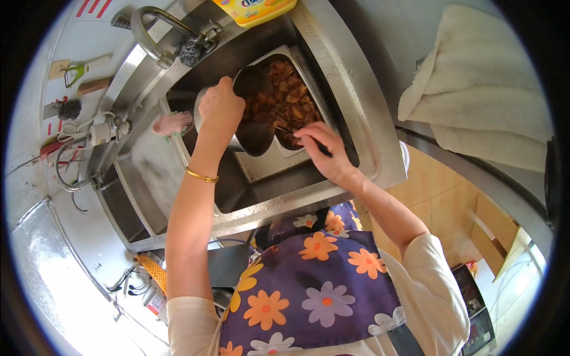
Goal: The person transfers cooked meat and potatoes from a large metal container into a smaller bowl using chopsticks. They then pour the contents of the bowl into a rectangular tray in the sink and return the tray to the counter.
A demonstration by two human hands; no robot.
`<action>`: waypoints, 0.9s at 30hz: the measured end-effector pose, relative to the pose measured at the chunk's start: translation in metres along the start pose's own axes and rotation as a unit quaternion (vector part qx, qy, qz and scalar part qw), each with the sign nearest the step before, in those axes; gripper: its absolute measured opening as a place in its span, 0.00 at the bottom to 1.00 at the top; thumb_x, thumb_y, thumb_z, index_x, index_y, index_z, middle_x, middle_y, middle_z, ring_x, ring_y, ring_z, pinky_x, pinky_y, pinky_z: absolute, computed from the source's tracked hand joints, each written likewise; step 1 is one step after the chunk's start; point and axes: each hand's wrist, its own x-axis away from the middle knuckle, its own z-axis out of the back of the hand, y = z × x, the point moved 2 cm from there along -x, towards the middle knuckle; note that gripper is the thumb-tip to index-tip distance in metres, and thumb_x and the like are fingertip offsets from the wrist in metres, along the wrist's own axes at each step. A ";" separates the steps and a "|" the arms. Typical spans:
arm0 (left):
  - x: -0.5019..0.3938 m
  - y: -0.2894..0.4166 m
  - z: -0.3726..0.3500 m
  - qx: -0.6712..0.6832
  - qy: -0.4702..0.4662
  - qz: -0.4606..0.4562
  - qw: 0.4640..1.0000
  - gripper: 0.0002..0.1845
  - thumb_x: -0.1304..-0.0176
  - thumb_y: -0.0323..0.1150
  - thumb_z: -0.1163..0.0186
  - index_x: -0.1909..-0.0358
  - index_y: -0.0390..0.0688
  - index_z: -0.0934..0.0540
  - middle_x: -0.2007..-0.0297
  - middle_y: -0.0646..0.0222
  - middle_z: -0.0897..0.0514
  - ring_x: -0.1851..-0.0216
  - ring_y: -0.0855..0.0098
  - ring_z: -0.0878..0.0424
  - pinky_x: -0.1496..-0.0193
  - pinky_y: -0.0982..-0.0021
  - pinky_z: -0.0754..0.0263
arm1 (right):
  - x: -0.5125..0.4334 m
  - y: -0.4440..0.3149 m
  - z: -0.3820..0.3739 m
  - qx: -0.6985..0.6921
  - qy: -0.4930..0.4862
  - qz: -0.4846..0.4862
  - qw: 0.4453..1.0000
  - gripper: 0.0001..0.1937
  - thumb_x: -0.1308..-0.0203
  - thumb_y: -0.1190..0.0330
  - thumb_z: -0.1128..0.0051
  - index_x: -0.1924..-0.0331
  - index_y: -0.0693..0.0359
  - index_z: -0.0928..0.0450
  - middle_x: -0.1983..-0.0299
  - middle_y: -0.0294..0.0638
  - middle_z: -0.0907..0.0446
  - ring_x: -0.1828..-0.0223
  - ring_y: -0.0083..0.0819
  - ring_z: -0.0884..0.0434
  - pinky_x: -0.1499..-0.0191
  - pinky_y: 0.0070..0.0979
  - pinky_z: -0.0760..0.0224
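Note:
A rectangular metal tray (258,171) stands in the steel sink basin (229,196). Chopped brown food (291,95), glossy with sauce, fills much of it. Over the tray lies a dark, round-lobed vessel (256,138), its exact kind unclear. My left hand (221,107) is closed at the vessel's left edge, next to a pale round rim; what its fingers grip is hidden. My right hand (327,151) holds a thin dark-handled utensil (323,149), its far end in the food near the vessel's lower part.
A curved faucet (149,33) rises behind the basin, near a steel-wool scourer (190,52). A yellow bottle (262,13) stands at the back edge. Left is a basin with foamy water (153,164) and a pink cloth (173,123) on the divider. A pale towel (481,84) hangs right.

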 end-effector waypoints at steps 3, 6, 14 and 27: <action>0.007 0.010 0.009 -0.008 0.003 -0.004 1.000 0.07 0.52 0.26 0.47 0.69 0.38 0.26 0.69 0.43 0.20 0.63 0.44 0.21 0.59 0.50 0.27 | -0.006 0.005 -0.026 0.003 -0.055 0.034 0.998 0.07 0.40 0.78 0.50 0.60 0.64 0.23 0.61 0.42 0.25 0.62 0.32 0.23 0.59 0.25 0.30; 0.013 0.027 0.016 0.008 0.015 -0.015 1.000 0.06 0.54 0.26 0.47 0.71 0.38 0.27 0.71 0.42 0.21 0.63 0.41 0.23 0.59 0.48 0.28 | -0.004 0.020 -0.052 0.013 -0.102 0.039 0.994 0.08 0.42 0.79 0.49 0.59 0.64 0.24 0.61 0.45 0.26 0.61 0.37 0.24 0.60 0.27 0.30; 0.014 0.064 0.021 -0.055 -0.054 -0.021 0.997 0.09 0.46 0.28 0.48 0.64 0.37 0.23 0.63 0.49 0.18 0.58 0.50 0.19 0.55 0.58 0.24 | 0.017 0.015 -0.011 0.071 -0.049 0.057 0.995 0.10 0.46 0.80 0.48 0.59 0.62 0.26 0.64 0.47 0.28 0.64 0.45 0.24 0.62 0.31 0.30; 0.032 0.093 0.032 -0.081 -0.045 -0.014 0.996 0.09 0.45 0.28 0.49 0.64 0.37 0.23 0.64 0.49 0.18 0.58 0.52 0.19 0.55 0.60 0.24 | 0.039 -0.031 0.082 0.060 -0.011 -0.023 0.998 0.06 0.40 0.79 0.50 0.61 0.64 0.22 0.66 0.40 0.25 0.66 0.27 0.25 0.61 0.20 0.33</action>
